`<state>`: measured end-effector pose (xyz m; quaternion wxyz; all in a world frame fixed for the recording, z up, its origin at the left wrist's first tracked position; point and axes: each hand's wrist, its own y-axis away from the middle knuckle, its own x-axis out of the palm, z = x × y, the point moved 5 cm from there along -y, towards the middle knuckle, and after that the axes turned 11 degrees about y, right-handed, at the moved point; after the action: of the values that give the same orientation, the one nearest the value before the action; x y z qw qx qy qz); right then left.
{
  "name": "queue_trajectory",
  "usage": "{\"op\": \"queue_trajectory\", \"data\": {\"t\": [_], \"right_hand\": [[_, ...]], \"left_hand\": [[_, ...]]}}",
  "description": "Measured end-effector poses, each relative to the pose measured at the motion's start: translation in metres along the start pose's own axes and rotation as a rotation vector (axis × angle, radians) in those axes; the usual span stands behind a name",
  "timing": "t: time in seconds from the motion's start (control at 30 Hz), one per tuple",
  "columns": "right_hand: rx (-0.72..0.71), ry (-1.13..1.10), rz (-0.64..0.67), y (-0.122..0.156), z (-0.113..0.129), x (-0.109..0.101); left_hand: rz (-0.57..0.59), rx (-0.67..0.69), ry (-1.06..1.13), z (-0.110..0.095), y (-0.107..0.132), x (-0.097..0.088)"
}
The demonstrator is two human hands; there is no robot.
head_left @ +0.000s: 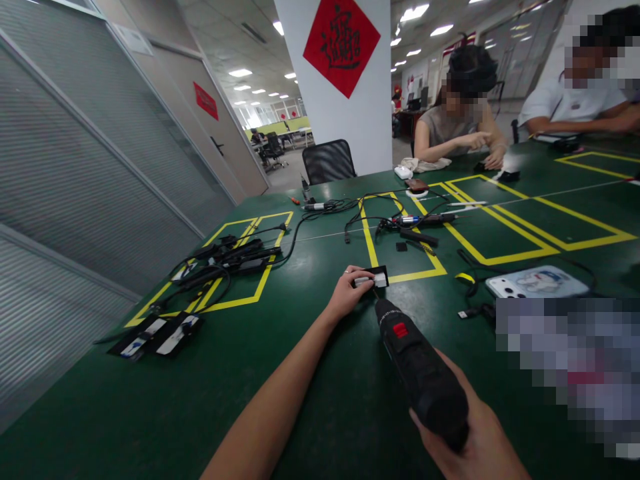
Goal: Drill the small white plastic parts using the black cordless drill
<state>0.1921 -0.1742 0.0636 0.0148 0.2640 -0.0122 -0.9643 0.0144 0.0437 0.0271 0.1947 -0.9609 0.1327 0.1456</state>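
Note:
My left hand (347,291) pinches a small black and white module (374,278) against the green table (150,400), at the lower edge of a yellow-taped rectangle. My right hand (470,440) is wrapped round the body of a black electric screwdriver (417,367) with a red label. Its bit points at the near edge of the module, right by my left fingertips.
A pile of black adapters and cables (225,260) lies at the left, with two flat black modules (160,333) nearer me. More tools and cables (415,223) lie beyond. A phone (535,281) rests at the right. Two other people (460,120) sit at the far side.

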Motion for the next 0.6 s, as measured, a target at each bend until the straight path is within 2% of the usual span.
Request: {"op": "queue_trajectory", "data": {"t": [0.13, 0.3, 0.6], "right_hand": [[0.006, 0.019, 0.034, -0.0003, -0.0020, 0.0016], [-0.024, 0.025, -0.018, -0.0001, 0.0005, -0.0013], [-0.007, 0.021, -0.030, 0.0010, 0.0006, -0.0021]], "left_hand": [[0.000, 0.004, 0.008, 0.0010, -0.0002, 0.0001], [0.003, -0.002, -0.003, 0.0007, 0.0010, 0.0003], [0.007, 0.015, -0.011, -0.0024, 0.0021, 0.0003]]}}
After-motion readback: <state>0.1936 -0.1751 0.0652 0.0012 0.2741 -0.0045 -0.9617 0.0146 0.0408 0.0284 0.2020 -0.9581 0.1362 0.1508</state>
